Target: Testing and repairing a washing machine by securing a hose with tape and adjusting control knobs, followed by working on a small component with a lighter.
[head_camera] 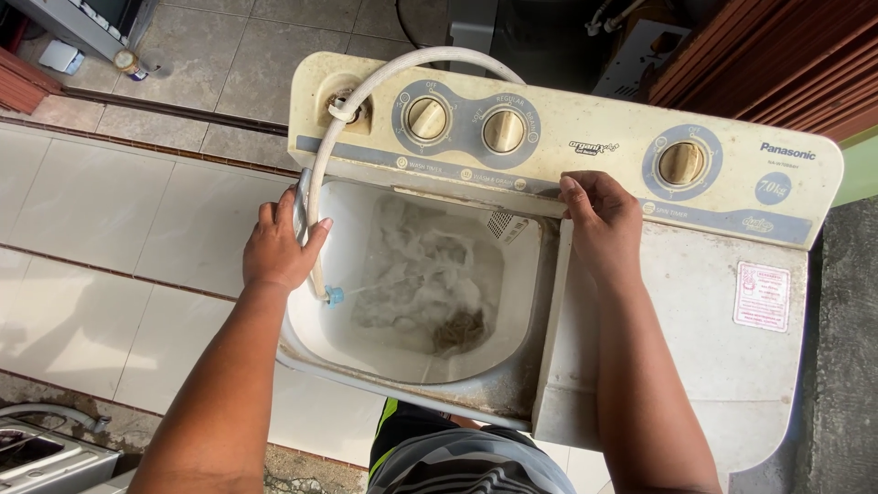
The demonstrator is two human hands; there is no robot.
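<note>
The left hand (274, 249) is closed on the tub rim (297, 320), with the white hose (315, 197) pinned under the thumb against the rim. The right hand (599, 220) is laid on the far rim beside the panel (567, 151), fingers curled over the edge; nothing loose is held in it. Between the hands the open tub (366, 343) is seen, filled with foamy water (416, 265) and a dark cloth (460, 329) low in it. A blue hose tip (335, 295) is hung just below the left hand, inside the tub. Beyond the hands three knobs (427, 118) are set in the panel. Right of the right hand a closed lid (704, 320) is seen. Left of the left hand, floor tiles (101, 238).
</note>
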